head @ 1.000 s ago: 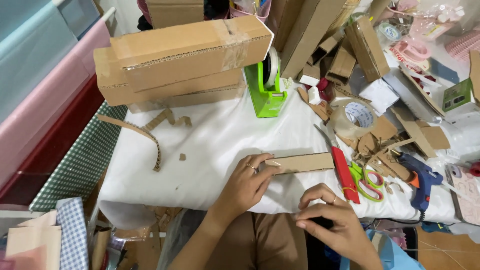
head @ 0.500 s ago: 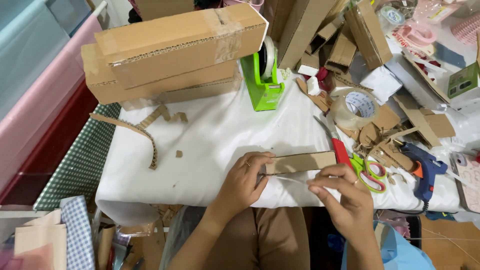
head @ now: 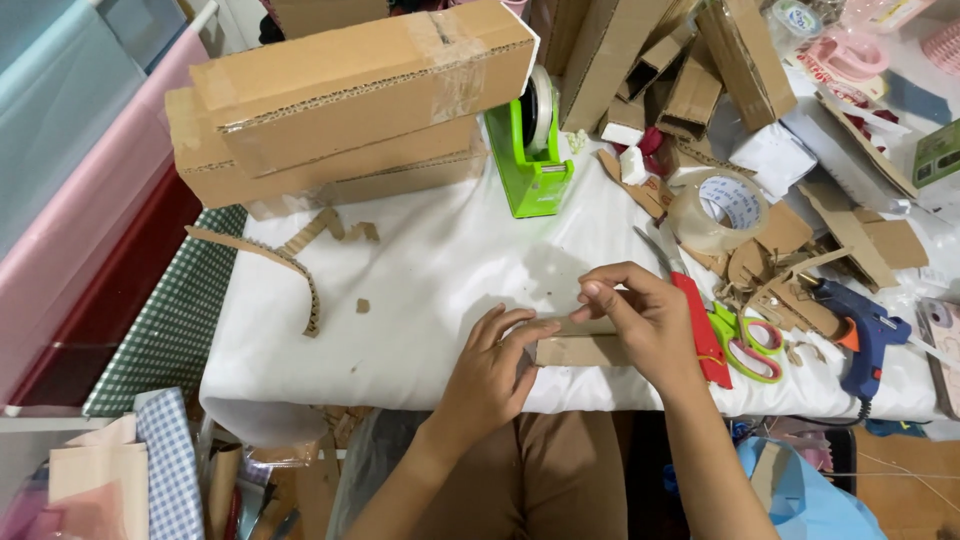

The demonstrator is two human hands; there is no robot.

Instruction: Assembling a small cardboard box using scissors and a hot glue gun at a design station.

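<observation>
A small flat cardboard strip (head: 578, 349) lies near the front edge of the white-covered table (head: 420, 290). My left hand (head: 492, 372) presses on its left end with the fingertips. My right hand (head: 640, 322) covers its right part, fingers curled over the strip's top edge. Both hands grip the same piece, and most of the strip is hidden under them.
Two long taped cardboard boxes (head: 340, 100) are stacked at the back left. A green tape dispenser (head: 532, 150), a clear tape roll (head: 716, 208), a red utility knife (head: 696, 318), green scissors (head: 748, 344) and a blue glue gun (head: 862, 330) lie to the right. A curved cardboard scrap (head: 290, 272) sits left.
My right hand came up from below the table edge and settled onto the right part of the cardboard strip. My left hand stayed on the strip's left end.
</observation>
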